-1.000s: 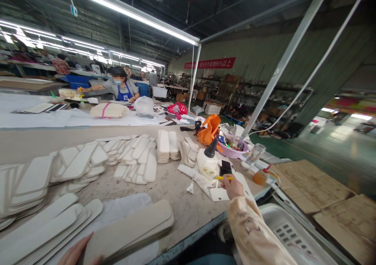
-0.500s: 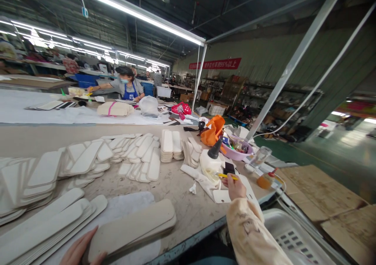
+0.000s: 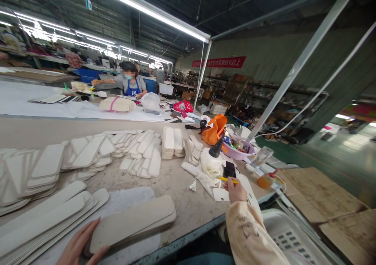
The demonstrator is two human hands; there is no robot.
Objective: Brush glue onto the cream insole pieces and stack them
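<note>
My right hand [image 3: 236,191] pinches a thin yellow-handled brush [image 3: 229,179]. The brush's far end reaches into a whitish plastic bottle with a black cone nozzle [image 3: 212,162], so its head is hidden. At the lower left, my left hand [image 3: 80,243] grips the near end of a stack of long off-white panels with rounded ends [image 3: 135,222]. The fingers lie along its left side and the thumb at the front. Beneath this stack is a white sheet [image 3: 133,196]. Another fanned row of long panels [image 3: 58,222] lies left of my left hand.
Piles of shorter rounded panels [image 3: 47,161] cover the table's left and middle. At the right are a lilac basin [image 3: 239,154], an orange bag [image 3: 216,128], a glass jar [image 3: 263,155] and an amber bottle [image 3: 266,181]. A co-worker [image 3: 132,83] sits across the table.
The view has shifted slightly. My left hand shows a little more, its fingers further along the panels' end. My right hand keeps the brush at the bottle, almost unmoved.
</note>
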